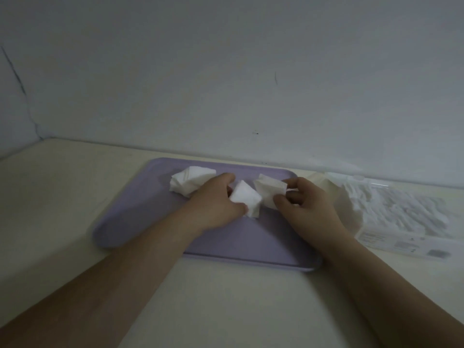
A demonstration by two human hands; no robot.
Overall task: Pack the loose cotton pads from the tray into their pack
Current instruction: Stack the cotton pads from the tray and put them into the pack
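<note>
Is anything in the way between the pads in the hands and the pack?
Nothing visible does. The right hand holds its pads near the pack, which lies on the table just past the tray's right edge.

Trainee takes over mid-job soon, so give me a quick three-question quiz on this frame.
1. True or false: the left hand holds nothing.
2. The pack lies: A) on the tray; B) on the table, right of the tray; C) under the tray.
3. Fill in: the right hand grips a second bunch; ___ pile of pads lies loose on the tray.

Key: 1 false, it grips a bunch of pads. 2 B. 3 one.
</note>
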